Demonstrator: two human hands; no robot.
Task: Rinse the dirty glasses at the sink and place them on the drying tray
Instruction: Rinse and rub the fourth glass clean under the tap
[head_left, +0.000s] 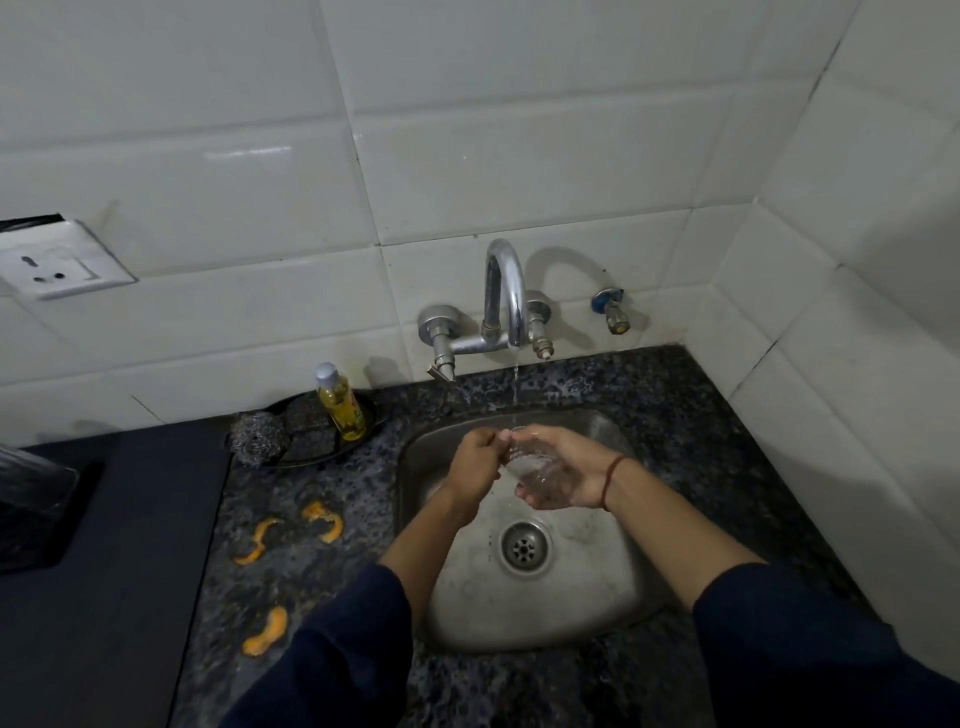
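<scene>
Glass (527, 460) transparent, base hidden in right hand (569, 470).

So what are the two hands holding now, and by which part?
A clear glass: the right hand cups its body from below, and the left hand pinches it at the rim.

The right hand (569, 470) cupping the clear drinking glass (527, 460) hides much of it; the fingertips of the left hand (475, 462) blur at its rim. The left edge cuts off a dark ribbed object (28, 499).
</scene>
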